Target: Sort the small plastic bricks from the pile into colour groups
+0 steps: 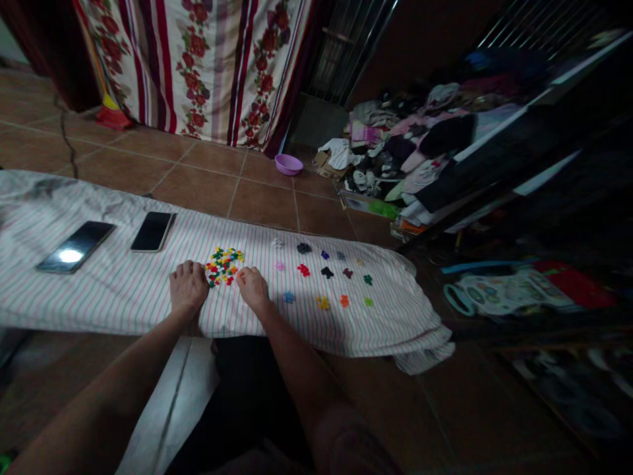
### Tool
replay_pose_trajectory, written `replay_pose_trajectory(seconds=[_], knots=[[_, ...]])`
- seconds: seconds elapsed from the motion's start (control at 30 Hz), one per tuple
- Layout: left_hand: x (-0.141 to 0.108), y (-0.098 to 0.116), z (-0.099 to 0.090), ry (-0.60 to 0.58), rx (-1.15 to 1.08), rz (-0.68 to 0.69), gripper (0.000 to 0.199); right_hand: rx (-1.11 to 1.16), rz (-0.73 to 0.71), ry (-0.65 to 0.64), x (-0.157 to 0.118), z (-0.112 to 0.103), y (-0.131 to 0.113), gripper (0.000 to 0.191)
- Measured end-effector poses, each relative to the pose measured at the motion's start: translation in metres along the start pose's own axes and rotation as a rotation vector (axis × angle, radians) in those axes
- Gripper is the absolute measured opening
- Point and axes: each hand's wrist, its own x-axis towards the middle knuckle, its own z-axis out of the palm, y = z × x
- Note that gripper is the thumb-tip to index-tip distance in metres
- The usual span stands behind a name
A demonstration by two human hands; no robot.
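A pile of small mixed pieces (223,265), mostly yellow, green, red and white, lies on a striped cloth (148,290). At the pile's left edge my left hand (189,285) rests on the cloth, palm down, fingers loosely bent and slightly apart, with nothing visible in them. My right hand (253,287) is at the right edge, its thumb and fingers pinched together; whatever is between them is too small to name. Farther right lie single-colour clusters, among them a red cluster (303,270), a black cluster (327,272), a yellow cluster (323,302) and a blue cluster (288,297).
Two phones, a larger phone (76,247) and a smaller phone (153,231), lie left of the pile. Beyond the cloth, a purple basin (288,164) sits on the tiled floor near a floral curtain (198,66). Clothes (395,138) are heaped at the back right.
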Motion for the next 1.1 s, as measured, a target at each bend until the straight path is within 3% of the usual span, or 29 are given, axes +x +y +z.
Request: replay_pose_trajectory(seconds=[0.17, 0.8, 0.97, 1.1], knots=[[-0.001, 0.001, -0.004, -0.019, 0.034, 0.005, 0.035, -0.017, -0.005, 0.021, -0.007, -0.004, -0.001, 0.01], [-0.001, 0.0, -0.004, -0.018, 0.047, 0.005, 0.037, 0.282, -0.088, 0.143, -0.041, -0.018, 0.034, 0.02], [-0.001, 0.0, -0.004, -0.031, 0.059, 0.004, 0.037, 0.311, -0.118, 0.191, -0.056, -0.028, 0.033, 0.024], [-0.002, 0.002, -0.007, -0.027, 0.067, -0.004, 0.037, 0.313, -0.079, 0.245, -0.075, -0.046, 0.045, 0.024]])
